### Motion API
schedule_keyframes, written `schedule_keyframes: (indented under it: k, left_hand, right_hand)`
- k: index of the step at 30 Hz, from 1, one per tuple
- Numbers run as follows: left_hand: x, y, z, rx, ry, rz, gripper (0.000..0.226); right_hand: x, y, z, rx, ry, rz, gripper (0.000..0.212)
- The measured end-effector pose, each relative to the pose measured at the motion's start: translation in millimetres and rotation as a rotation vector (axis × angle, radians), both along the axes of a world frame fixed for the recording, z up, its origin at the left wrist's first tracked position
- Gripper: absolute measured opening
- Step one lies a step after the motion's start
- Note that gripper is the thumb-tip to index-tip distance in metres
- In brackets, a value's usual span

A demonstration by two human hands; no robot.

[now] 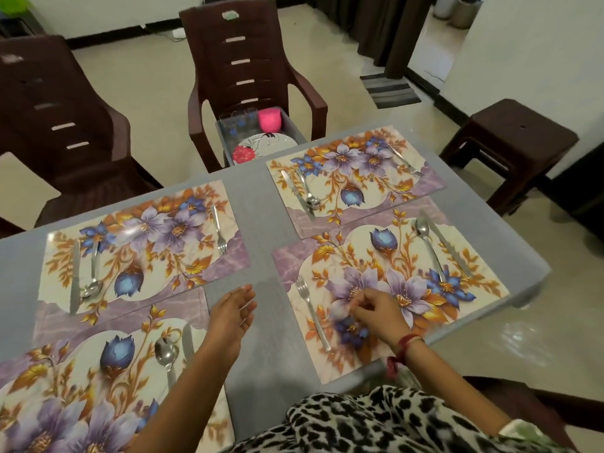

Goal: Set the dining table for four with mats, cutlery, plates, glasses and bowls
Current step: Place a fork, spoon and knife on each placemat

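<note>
Glossy cream floor (157, 76), brown plastic chairs (248, 60), brown stool (510, 132), striped doormat (390, 89), white walls (523, 60)

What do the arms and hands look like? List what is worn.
Left hand: bare forearm, no sleeve in view; thin bands on two fingers may be rings. Right hand: red thread tied round the wrist, loose end hanging; pale, green-marked sleeve near the elbow.
</note>
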State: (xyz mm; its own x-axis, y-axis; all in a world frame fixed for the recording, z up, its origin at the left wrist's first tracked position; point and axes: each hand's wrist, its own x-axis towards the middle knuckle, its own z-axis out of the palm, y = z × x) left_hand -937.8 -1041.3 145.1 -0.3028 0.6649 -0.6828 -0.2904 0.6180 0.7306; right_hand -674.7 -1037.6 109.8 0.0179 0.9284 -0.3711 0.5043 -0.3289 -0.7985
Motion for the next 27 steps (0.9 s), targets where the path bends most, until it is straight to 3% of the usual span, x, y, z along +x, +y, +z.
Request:
schedule_keyframes:
  k: [4, 10, 17, 27]
  left_hand:
    - [34.5, 21.6, 2.6, 0.024, 0.034, 0.073, 0.024]
    - [150.3, 59.7, 2.3, 0.062, -0.048, 0.229, 0.017]
    - [264.8, 95.7, 16.5, 0.083, -0.058, 0.324, 0.014]
    - [314.3, 108.1, 30.0, 0.126, -0.032, 0.294, 0.017]
  right_hand:
    - [42.7, 22.3, -0.2, 0.057, 0.151, -0.111, 0.021]
    - [133.4, 92.3, 1.6, 0.119, 0.311, -0.131, 0.014]
    - [233.0, 154.4, 10.9, 0.117, 0.339, -0.079, 0.010]
    - [271.3, 150.4, 17.8, 0.078, 0.387, -0.047, 0.004]
